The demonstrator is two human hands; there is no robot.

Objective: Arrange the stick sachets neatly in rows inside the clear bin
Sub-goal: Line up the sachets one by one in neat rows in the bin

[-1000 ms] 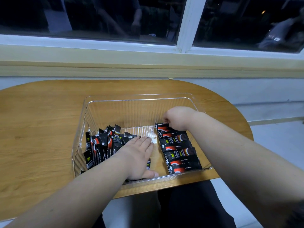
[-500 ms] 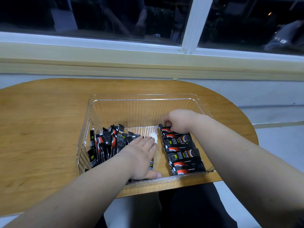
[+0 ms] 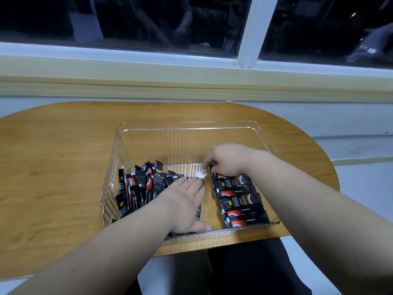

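a person's two bare arms reach into a clear bin (image 3: 187,131) that stands on a rounded wooden bench (image 3: 53,177) under a dark window (image 3: 148,22) with a pale sill (image 3: 148,81). the left hand (image 3: 182,207) lies palm down in the near middle of the bin. its fingers (image 3: 194,184) are straight and close together and its thumb is stretched out along the front wall. it rests on the edge of a loose heap (image 3: 140,188) of black and red stick sachets, which fills the left side of the bin, many standing on end or leaning against one another and the left wall. on the right side a sachet row (image 3: 238,201) lies flat, each packet crosswise and overlapping the next, running from the front wall toward the back. the right hand (image 3: 227,158) sits at the far end of this row, knuckles up. its fingers (image 3: 209,161) are curled down and pinch the corner of the farthest packet. a bare strip of ribbed floor shows between heap and row, and the back half of the bin holds no packets. the bin's near edge sits close to the bench's front edge, above the person's dark-clothed lap.
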